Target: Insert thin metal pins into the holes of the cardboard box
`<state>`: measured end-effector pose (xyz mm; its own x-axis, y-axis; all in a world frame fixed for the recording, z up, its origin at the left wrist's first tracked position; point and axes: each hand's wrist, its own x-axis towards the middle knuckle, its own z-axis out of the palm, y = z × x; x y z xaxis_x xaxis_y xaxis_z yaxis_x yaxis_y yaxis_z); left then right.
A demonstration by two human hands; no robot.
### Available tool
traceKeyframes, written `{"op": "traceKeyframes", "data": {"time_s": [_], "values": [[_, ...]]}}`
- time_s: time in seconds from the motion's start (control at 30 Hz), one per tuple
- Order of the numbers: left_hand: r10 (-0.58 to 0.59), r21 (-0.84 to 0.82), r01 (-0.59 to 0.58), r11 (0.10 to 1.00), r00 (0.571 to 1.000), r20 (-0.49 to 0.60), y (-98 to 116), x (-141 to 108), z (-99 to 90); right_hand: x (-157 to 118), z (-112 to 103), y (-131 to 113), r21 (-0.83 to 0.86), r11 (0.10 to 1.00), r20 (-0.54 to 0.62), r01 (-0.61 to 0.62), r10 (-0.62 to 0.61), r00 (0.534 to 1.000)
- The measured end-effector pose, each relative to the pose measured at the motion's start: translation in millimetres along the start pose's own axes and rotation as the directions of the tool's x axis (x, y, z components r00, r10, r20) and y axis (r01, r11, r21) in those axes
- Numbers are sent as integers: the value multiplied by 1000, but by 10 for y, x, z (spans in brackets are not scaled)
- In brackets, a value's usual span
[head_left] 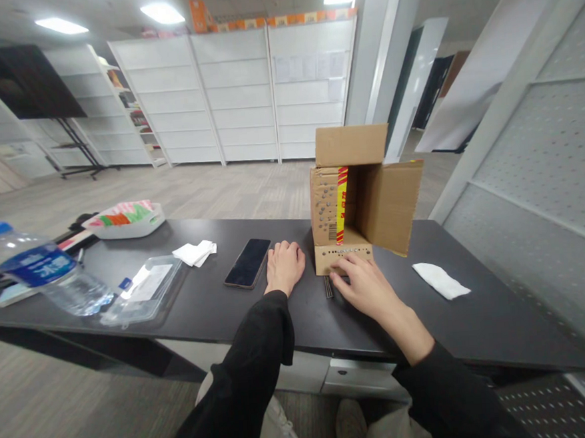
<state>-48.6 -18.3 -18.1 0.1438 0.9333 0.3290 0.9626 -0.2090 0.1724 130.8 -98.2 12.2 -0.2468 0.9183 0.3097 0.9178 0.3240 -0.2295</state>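
My left hand (286, 267) rests on the dark desk with its fingers curled in, just right of a black smartphone (248, 264). No object shows in it. My right hand (366, 284) is at the lower flap of an open cardboard box (326, 206), its fingertips over the flap's front edge and its thumb lower, apart from the index finger. Small holes and grey dots mark the lower flap (324, 262) and the box's left panel. Beside my right thumb, a few thin dark metal rods (329, 287) lie on the desk. The right palm's underside is hidden.
Folded white tissue (195, 253) and a clear plastic case (147, 289) lie left of the phone. Further left are a tilted water bottle (45, 268) and a white tray (125, 226). Another tissue (441, 280) lies right. A perforated partition (543, 161) borders the desk's right side.
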Motion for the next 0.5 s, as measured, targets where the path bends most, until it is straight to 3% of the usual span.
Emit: {"op": "traceKeyframes", "data": {"time_s": [0.23, 0.37, 0.5], "values": [[-4, 0, 4, 1000, 1000, 6, 5, 4, -14, 287, 64, 147, -28, 994, -236, -102, 92, 967], [-1, -12, 1, 1000, 1000, 9, -2, 5, -11, 330, 200, 184, 3, 991, -376, -131, 123, 919], [1, -7, -1, 1000, 1000, 2, -4, 7, -8, 309, 299, 215, 31, 989, -442, -143, 143, 886]]}}
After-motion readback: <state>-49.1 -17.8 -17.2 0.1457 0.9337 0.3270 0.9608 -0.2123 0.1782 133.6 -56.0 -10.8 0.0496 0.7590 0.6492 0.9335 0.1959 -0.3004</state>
